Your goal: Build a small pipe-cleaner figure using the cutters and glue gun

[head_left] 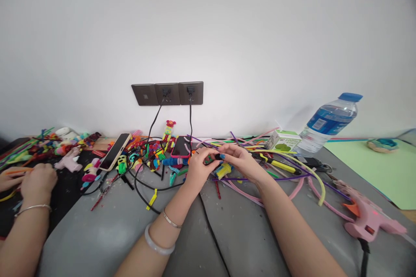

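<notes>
In the head view, my left hand (pixel 199 164) and my right hand (pixel 240 162) meet over the table, thumbs and fingers pinched together. Between the fingertips shows a small black piece (pixel 217 156); its kind is too small to make out, and both hands close on it. Just under my right fingers is a yellow and blue fuzzy bundle (pixel 223 171); whether it is held or lies on the table, I cannot tell. Behind my left hand lies a phone with a red edge (pixel 180 147). A yellow utility knife (pixel 282 165) rests right of my right hand.
Fuzzy craft stems (pixel 297 188) and several small figures (pixel 122 163) litter the table. Black cords (pixel 211 225) cross it. A pink glue gun (pixel 370 220), a water bottle (pixel 331 123) and a small box (pixel 283 140) stand right. Another person's hands (pixel 39 181) work at left.
</notes>
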{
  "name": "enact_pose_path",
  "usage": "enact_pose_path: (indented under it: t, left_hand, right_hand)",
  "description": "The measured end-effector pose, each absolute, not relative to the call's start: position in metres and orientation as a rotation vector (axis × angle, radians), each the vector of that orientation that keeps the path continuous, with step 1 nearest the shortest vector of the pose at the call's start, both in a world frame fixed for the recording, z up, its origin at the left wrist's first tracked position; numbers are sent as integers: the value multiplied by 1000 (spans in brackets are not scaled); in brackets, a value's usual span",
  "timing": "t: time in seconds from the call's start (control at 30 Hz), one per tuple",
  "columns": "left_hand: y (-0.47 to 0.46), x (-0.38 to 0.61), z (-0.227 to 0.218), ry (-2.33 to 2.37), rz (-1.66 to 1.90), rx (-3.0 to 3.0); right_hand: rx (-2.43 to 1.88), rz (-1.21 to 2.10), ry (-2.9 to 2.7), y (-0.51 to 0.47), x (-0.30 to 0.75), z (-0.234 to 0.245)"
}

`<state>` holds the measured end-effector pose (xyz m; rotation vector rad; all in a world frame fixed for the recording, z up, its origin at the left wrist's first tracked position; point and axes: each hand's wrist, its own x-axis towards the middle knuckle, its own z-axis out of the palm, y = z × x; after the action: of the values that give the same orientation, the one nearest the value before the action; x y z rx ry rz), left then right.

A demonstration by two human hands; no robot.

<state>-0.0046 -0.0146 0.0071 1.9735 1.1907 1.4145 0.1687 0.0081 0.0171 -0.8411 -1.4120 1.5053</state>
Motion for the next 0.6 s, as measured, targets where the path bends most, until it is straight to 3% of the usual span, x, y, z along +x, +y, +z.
enact_pose_path:
  t: [0.6]
  left_hand:
    - [-11,-6,4,1017,1455,1807]
  right_hand:
    - [-833,1461,-1434,10,169,17]
